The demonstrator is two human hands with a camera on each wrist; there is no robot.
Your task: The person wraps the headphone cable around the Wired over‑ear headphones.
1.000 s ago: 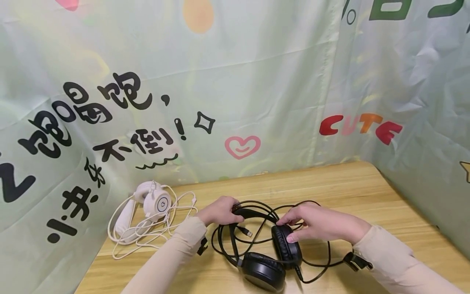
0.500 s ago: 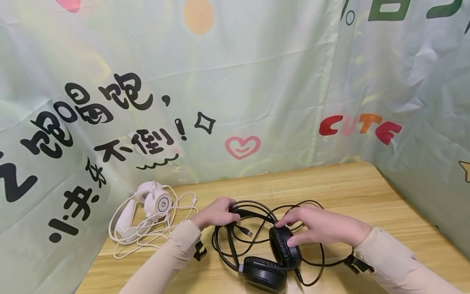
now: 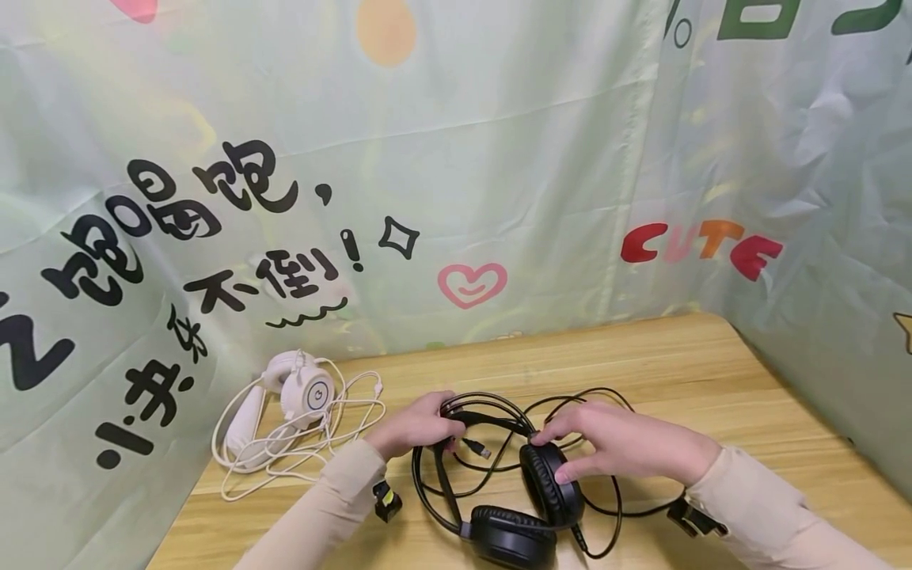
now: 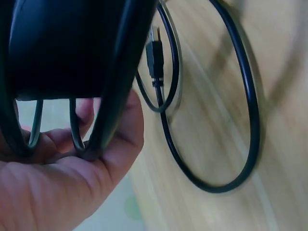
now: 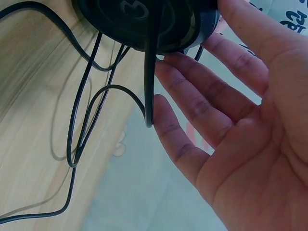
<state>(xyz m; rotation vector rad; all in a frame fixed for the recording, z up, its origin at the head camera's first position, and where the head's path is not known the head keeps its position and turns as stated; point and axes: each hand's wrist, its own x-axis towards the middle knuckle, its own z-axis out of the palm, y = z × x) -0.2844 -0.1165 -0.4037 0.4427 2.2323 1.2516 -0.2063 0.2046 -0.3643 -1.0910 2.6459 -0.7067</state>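
Note:
Black over-ear headphones [image 3: 509, 538] stand near the table's front with their padded ear cups toward each other. My left hand [image 3: 415, 427] grips the far left part of the headband; up close in the left wrist view, fingers and thumb curl around its thin twin hoops, beside the wide inner strap [image 4: 62, 53]. My right hand [image 3: 623, 442] holds the right ear cup [image 3: 554, 484], thumb on the cushion side and fingers at its upper edge. In the right wrist view, fingertips touch the outer shell [image 5: 130, 24]. A black USB plug [image 3: 476, 448] lies behind the headband opening.
White headphones [image 3: 306, 392] with a tangled white cable [image 3: 285, 455] lie at the table's left rear. Loops of black cable [image 3: 618, 507] spread behind and right of the black headphones. A printed cloth [image 3: 556, 158] hangs around the wooden table [image 3: 677, 348].
My left hand has moved slightly left and down with the headband. The black headphones have shifted a little left and their ear cups have turned. The right hand keeps its hold on the cup.

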